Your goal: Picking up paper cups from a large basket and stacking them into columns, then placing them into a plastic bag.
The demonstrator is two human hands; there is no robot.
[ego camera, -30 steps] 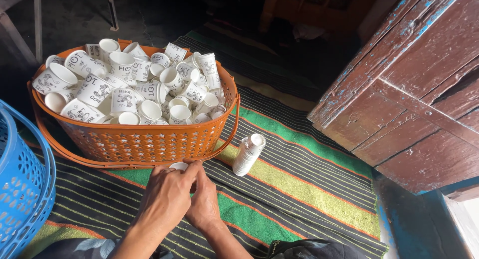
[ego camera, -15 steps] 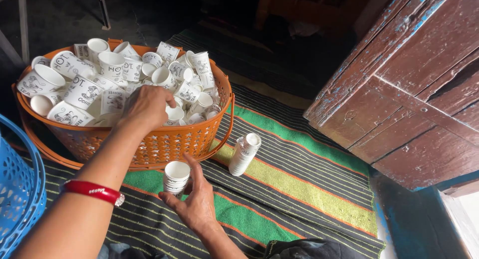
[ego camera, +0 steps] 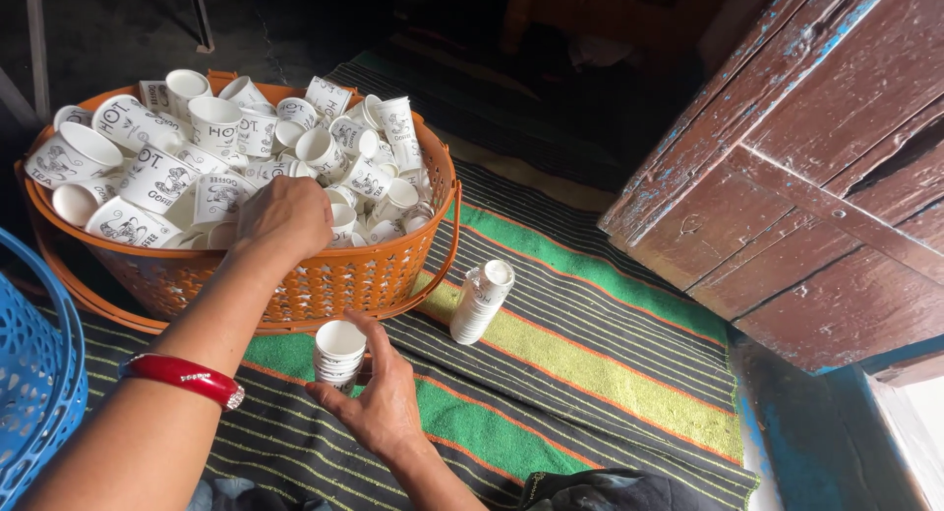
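An orange woven basket [ego camera: 295, 290] on a striped mat holds several white paper cups with black print. My left hand [ego camera: 285, 216], with a red bangle at the wrist, reaches into the basket, and its fingers curl down among the cups. In front of the basket, my right hand [ego camera: 379, 398] grips a short upright stack of white cups [ego camera: 339, 352] standing on the mat. Another stack of cups [ego camera: 482, 300] lies on its side on the mat to the right of the basket.
A blue plastic basket [ego camera: 39, 403] stands at the left edge. A worn brown wooden door with blue paint flecks [ego camera: 816, 167] fills the right side. The green, yellow and black striped mat [ego camera: 590, 354] covers the floor.
My left hand left the stack in front of me and reached up into the orange basket, then sank deeper among the cups. My right hand stayed on the upright stack.
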